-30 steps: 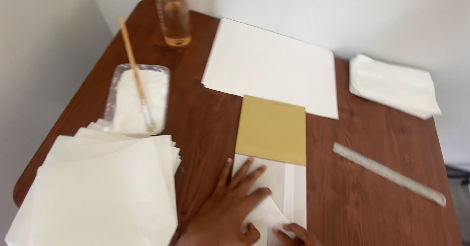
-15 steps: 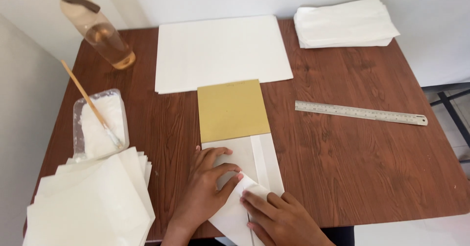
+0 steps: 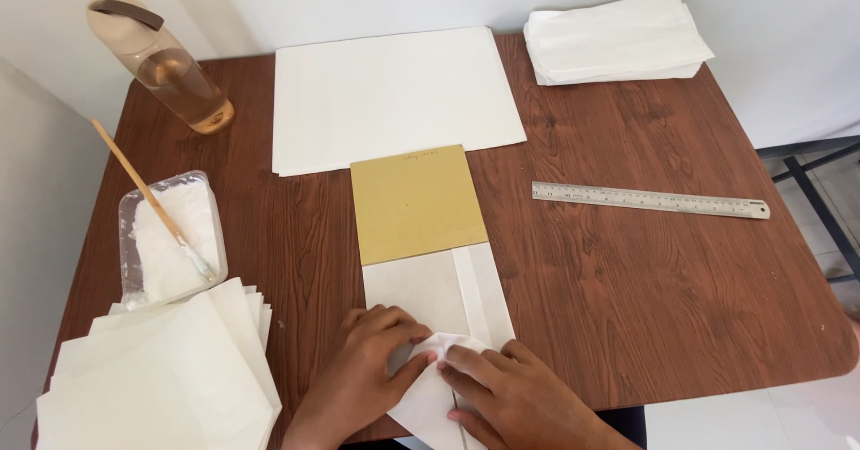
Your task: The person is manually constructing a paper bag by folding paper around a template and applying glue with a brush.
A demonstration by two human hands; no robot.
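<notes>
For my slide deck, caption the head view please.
Both hands, left hand and right hand, fold white paper beside tan card.

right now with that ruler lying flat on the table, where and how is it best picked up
Judging by its pose, take the ruler at its right end, nearest the table edge. It is thin and flat, so a top grip has little to catch; probably slide that end past the edge, then pinch it above and below.

Open wood right of the hands (image 3: 430, 369), below the ruler (image 3: 650, 200); paper stack (image 3: 161, 378) and, probably, paste tub (image 3: 170, 240) crowding left.
</notes>
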